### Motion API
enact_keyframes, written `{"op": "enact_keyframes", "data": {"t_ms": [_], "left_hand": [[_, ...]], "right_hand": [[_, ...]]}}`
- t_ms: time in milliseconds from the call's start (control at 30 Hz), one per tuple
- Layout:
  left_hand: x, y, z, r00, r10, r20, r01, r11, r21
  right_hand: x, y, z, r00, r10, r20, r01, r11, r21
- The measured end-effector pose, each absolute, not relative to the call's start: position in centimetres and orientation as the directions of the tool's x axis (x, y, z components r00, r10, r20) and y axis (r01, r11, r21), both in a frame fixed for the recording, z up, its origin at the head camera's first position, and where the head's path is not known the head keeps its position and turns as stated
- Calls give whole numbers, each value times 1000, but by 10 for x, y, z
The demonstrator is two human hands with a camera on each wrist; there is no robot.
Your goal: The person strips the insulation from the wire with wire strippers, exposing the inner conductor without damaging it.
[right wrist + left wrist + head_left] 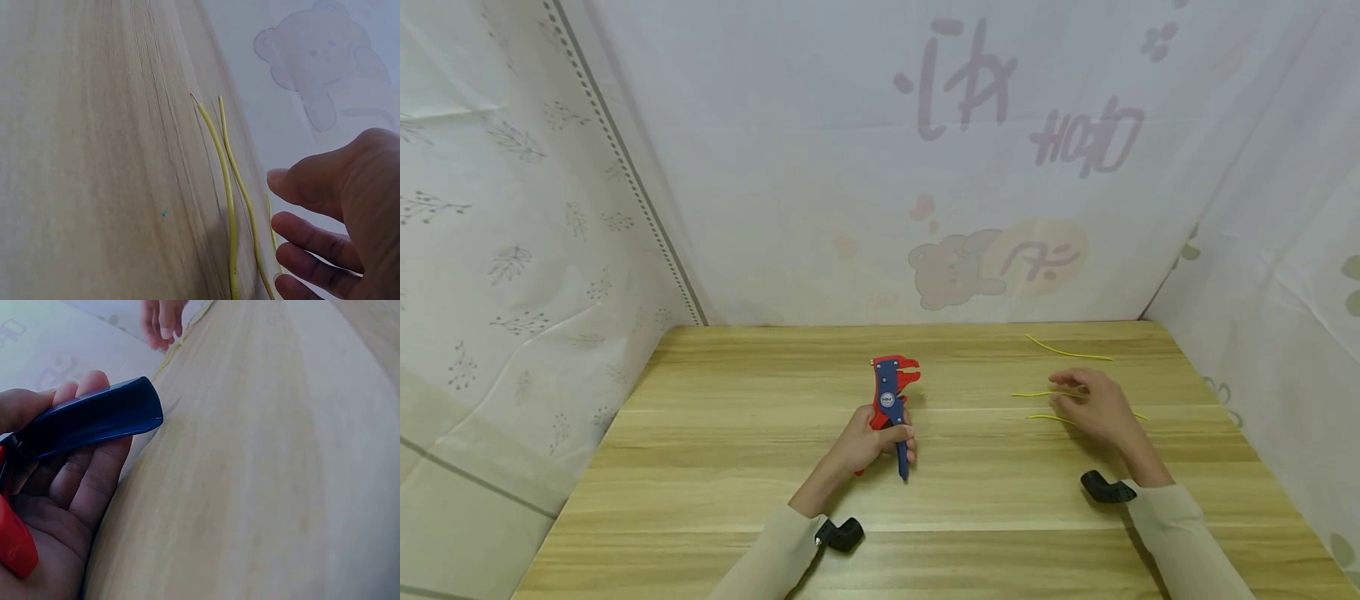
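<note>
My left hand [859, 442] grips a wire stripper [887, 390] with a blue body and red jaws, held with its head pointing away from me. In the left wrist view, one blue handle [100, 419] crosses the fingers, and a red handle part [15, 540] lies by the palm. Over the right of the table is my right hand [1097, 407], fingers loosely bent and nothing between them. Below and beside it lie a middle yellow wire [1030, 394] and a near yellow wire [1051, 418]. In the right wrist view, one wire [226, 181] shows a bare tip.
Another yellow wire [1070, 350] lies farther back on the wooden table [737, 467]. A tiny green speck [164, 214] sits on the wood. Printed cloth [790, 208] hangs behind the table and along both sides.
</note>
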State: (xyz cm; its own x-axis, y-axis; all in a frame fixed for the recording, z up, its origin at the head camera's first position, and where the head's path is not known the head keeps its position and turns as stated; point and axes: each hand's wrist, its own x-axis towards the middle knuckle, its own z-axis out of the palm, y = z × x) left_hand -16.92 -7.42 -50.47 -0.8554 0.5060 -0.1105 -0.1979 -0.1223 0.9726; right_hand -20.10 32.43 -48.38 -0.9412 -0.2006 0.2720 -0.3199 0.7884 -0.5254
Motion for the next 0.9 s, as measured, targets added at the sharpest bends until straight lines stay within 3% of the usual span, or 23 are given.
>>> {"op": "enact_keyframes", "data": {"t_ms": [367,900], "left_hand": [[-169,-75,-505,-854,507,-115,-206,-126,971],[-171,-75,-505,-857,507,-92,-190,-144,971]], "right_hand": [[-208,327,-488,-970,-212,123,-243,778,-579],[-212,329,-501,-955,-224,194,-294,798,-527]]}}
